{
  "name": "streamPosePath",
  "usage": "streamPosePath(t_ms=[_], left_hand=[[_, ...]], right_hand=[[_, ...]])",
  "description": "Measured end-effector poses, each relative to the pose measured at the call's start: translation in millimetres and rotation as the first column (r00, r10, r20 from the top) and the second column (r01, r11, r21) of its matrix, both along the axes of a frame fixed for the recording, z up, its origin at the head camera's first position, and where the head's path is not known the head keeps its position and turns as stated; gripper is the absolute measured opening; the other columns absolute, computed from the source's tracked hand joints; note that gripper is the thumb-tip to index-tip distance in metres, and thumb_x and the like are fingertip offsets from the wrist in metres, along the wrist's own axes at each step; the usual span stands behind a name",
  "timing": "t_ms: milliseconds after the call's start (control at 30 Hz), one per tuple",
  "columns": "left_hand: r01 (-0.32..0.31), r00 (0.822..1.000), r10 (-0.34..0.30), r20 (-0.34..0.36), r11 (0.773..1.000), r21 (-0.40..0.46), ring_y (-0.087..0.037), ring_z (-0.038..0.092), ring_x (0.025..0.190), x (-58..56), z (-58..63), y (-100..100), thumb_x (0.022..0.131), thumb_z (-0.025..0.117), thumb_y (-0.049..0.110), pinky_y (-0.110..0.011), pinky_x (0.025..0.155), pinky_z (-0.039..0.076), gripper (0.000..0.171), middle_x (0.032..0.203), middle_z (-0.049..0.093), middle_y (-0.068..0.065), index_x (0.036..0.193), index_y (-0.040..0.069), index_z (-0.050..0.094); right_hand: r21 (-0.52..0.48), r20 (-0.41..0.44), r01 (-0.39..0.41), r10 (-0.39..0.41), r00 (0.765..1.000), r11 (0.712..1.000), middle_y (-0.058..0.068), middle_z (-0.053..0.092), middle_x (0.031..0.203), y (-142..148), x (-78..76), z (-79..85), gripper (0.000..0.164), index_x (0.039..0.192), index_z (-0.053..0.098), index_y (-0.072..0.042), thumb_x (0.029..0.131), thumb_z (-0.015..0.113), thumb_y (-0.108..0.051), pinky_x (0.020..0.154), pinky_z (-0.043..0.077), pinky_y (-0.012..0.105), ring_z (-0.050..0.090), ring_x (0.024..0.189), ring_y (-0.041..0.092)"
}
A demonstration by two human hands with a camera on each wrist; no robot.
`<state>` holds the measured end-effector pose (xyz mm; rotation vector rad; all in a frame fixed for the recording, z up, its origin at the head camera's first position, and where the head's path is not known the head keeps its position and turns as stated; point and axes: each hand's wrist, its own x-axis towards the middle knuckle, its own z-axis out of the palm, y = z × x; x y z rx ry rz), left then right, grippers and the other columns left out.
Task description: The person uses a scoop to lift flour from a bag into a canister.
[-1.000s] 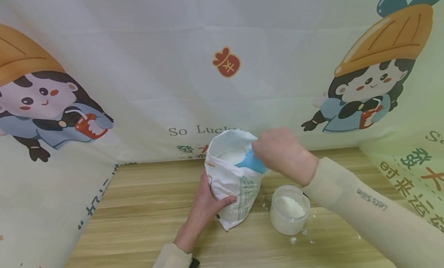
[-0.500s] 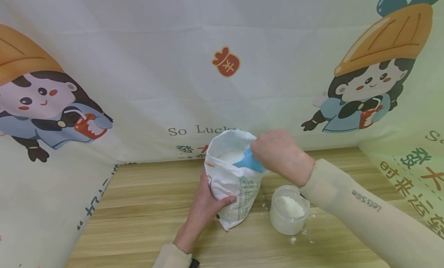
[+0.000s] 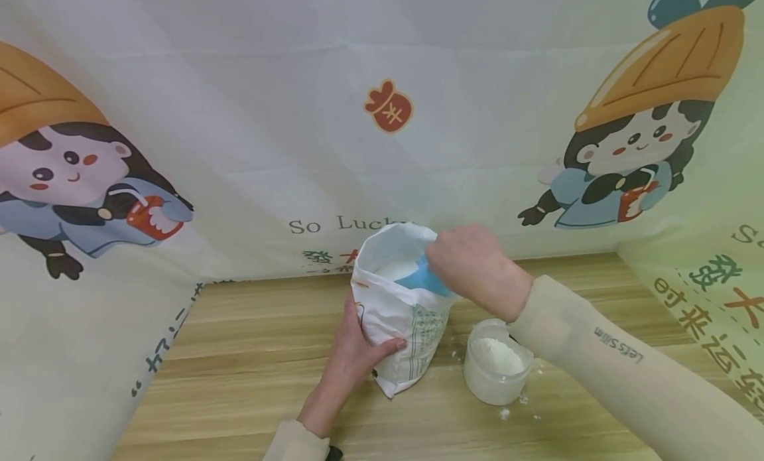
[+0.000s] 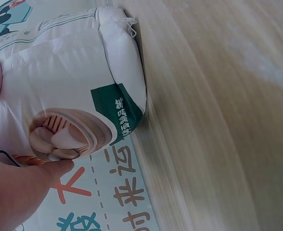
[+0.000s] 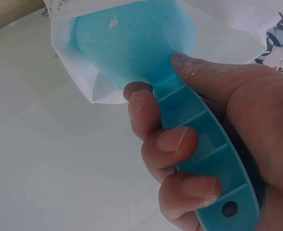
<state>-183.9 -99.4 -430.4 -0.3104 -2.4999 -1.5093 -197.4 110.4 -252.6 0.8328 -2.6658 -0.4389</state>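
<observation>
A white flour bag [image 3: 396, 328] stands with its top wide open, white powder [image 3: 396, 270] showing inside. My left hand [image 3: 358, 348] grips its lower left side, thumb across the front; the left wrist view shows a steamer-basket picture on the bag [image 4: 59, 72]. My right hand [image 3: 477, 265] holds a blue plastic scoop [image 3: 425, 278] at the bag's mouth, its fingers curled round the ribbed handle [image 5: 204, 139]. In the right wrist view the scoop's bowl [image 5: 127, 41] reaches into the bag, and powder dusts my fingertips [image 5: 189, 67].
Right of the bag, a clear round jar [image 3: 497, 381] holds white powder, below my right forearm. Spilled specks [image 3: 505, 414] of powder lie around it on the wooden table [image 3: 251, 368]. A printed cloth [image 3: 286, 116] hangs behind and along both sides.
My right hand and the scoop have shifted slightly left, further into the bag's mouth. My left hand, the bag and the jar keep their places.
</observation>
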Motion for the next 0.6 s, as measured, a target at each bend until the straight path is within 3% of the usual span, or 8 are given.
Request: streamPosePath(t_ms=[400,600], left_hand=[[0.0,1.0,0.0,-0.011,1.0,-0.014,-0.037,0.056,0.126,1.1,0.5,-0.7,0.071,0.098,0.026,-0.055,0.108,0.044,0.124,0.143,0.053,-0.022,0.163,0.011,0.015],[-0.001,1.0,0.001,-0.015,1.0,-0.007,-0.038,0.056,0.125,1.3,0.2,-1.0,0.07,0.098,0.026,-0.055,0.107,0.045,0.123,0.141,0.054,-0.022,0.162,0.01,0.017]], right_hand=[[-0.038,0.021,0.005,-0.004,1.0,0.999,0.0,0.05,0.059,-3.7,-5.9,-4.3,0.036,0.065,0.06,-0.013,0.098,0.07,-0.022,0.044,0.049,0.035,0.042,0.051,0.016],[-0.046,0.017,-0.002,0.003,1.0,0.999,0.0,0.05,0.06,-6.3,-7.8,-7.3,0.032,0.067,0.062,-0.014,0.097,0.071,-0.018,0.044,0.049,0.034,0.043,0.052,0.016]])
